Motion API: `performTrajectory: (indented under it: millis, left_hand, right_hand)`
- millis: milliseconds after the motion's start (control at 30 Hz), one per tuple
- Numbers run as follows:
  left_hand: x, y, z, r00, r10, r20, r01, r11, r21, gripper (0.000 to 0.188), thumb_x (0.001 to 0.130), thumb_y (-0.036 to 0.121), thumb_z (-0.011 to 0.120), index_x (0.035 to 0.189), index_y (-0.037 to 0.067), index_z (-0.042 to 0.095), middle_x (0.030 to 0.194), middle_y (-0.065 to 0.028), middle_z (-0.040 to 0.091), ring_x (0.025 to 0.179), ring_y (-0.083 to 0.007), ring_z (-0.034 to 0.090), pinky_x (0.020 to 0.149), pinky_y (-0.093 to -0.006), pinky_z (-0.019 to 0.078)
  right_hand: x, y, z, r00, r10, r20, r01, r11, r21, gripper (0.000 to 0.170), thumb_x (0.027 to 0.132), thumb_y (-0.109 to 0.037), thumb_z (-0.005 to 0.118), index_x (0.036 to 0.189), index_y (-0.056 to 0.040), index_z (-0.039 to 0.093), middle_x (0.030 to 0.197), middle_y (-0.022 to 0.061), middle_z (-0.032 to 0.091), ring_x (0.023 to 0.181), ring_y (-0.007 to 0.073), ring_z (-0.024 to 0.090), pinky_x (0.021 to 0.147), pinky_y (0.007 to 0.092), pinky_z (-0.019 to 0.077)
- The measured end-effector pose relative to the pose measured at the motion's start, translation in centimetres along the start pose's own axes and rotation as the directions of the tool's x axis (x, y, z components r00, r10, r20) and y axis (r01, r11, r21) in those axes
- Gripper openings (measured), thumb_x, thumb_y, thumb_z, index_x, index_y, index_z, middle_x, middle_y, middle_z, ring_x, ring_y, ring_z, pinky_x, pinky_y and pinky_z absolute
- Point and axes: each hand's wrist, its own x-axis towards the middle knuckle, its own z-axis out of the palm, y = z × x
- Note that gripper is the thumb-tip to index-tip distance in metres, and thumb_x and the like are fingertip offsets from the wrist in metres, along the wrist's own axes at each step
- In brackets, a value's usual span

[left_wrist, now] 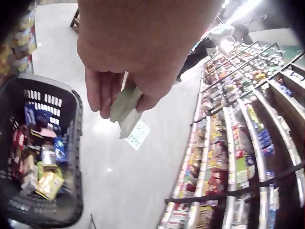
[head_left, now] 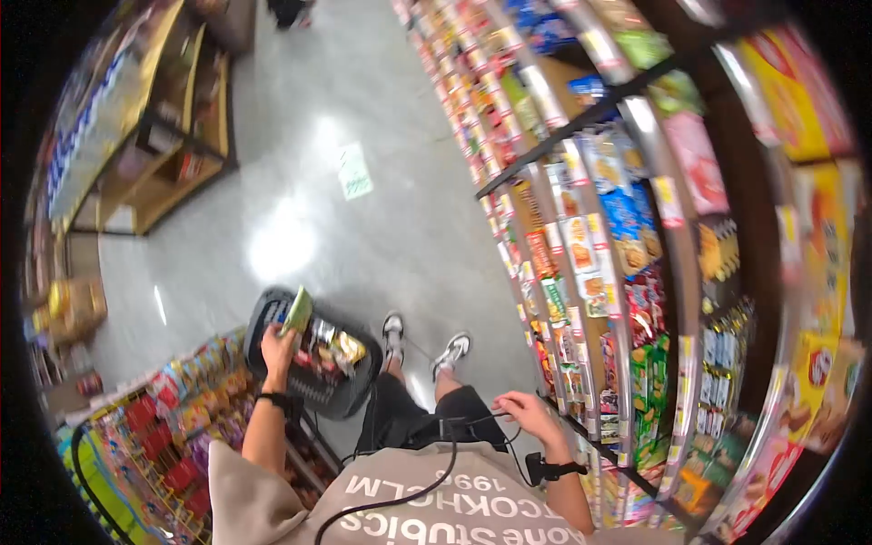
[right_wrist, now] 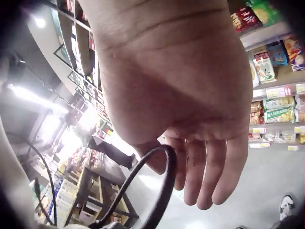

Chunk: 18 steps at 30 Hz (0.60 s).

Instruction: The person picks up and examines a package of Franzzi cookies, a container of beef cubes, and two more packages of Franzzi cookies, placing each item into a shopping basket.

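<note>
The left hand (head_left: 277,350) pinches a green packet (head_left: 298,311) over the edge of a dark shopping basket (head_left: 257,350). In the left wrist view, that hand (left_wrist: 121,86) grips the pale green packet (left_wrist: 126,109) between thumb and fingers, and the basket (left_wrist: 76,143) with several snack packs inside stands to its left. The right hand (head_left: 531,416) is held out in front of the body beside the snack shelves, with nothing in it. In the right wrist view, the right hand (right_wrist: 190,119) hangs with relaxed fingers behind a black cable (right_wrist: 167,186).
Long shelves of packaged snacks (head_left: 627,227) run along the right. A wooden display unit (head_left: 163,136) is at the upper left, and a rack of bags (head_left: 173,409) at the lower left. A paper sign (head_left: 355,171) lies on the grey floor (head_left: 409,236). Someone's legs (head_left: 289,11) show at the top.
</note>
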Motion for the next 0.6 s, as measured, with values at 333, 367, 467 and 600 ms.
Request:
performTrajectory:
  millis: [333,367,467,600]
  left_hand:
    - [-13.2,31.9,1.9,0.714,0.462,0.526,-0.092,0.806,-0.584,0.028,0.088,0.012,0.075,0.111,0.0,0.064,0.093,-0.0069,0.068,0.081,-0.0133,0.065,0.068,-0.0276,0.0525]
    - [-13.9,33.6,2.6,0.669,0.536,0.515,-0.176,0.788,-0.59,0.029,0.088,0.012,0.075,0.111,0.0,0.065,0.093,-0.0061,0.068,0.084,-0.013,0.065,0.071,-0.0276,0.0524]
    - [-16.9,37.9,2.9,0.588,0.599,0.543,-0.219,0.765,-0.606,0.029,0.087,0.012,0.077,0.112,0.0,0.066,0.094,-0.0042,0.067,0.089,-0.0119,0.062,0.078,-0.0269,0.0515]
    - [-19.4,40.1,2.1,0.564,0.637,0.525,-0.218,0.728,-0.65,0.029,0.087,0.012,0.076,0.112,0.0,0.066,0.096,-0.0042,0.067,0.09,-0.0115,0.062,0.079,-0.0268,0.0516]
  right_hand:
    - [-4.0,5.2,-9.6,0.878,-0.318,-0.358,0.408,0.887,0.214,0.026,0.1,-0.019,0.062,0.119,-0.0014,0.065,0.102,0.007,0.073,0.091,0.014,0.07,0.074,0.0281,0.0552]
    - [-4.0,6.7,-10.4,0.879,-0.299,-0.372,0.406,0.879,0.251,0.026,0.099,-0.018,0.063,0.118,-0.001,0.066,0.1,0.0062,0.072,0.09,0.0136,0.069,0.074,0.0281,0.0549]
    - [-1.1,14.0,-12.5,0.905,-0.257,-0.34,0.332,0.925,0.186,0.027,0.097,-0.018,0.064,0.118,-0.001,0.068,0.101,0.0059,0.072,0.089,0.0129,0.068,0.074,0.0283,0.0544]
    - [3.1,20.1,-12.5,0.937,-0.296,-0.187,0.303,0.953,0.01,0.037,0.097,-0.024,0.066,0.129,-0.0054,0.064,0.111,0.0054,0.071,0.097,0.0139,0.066,0.084,0.0295,0.0532]
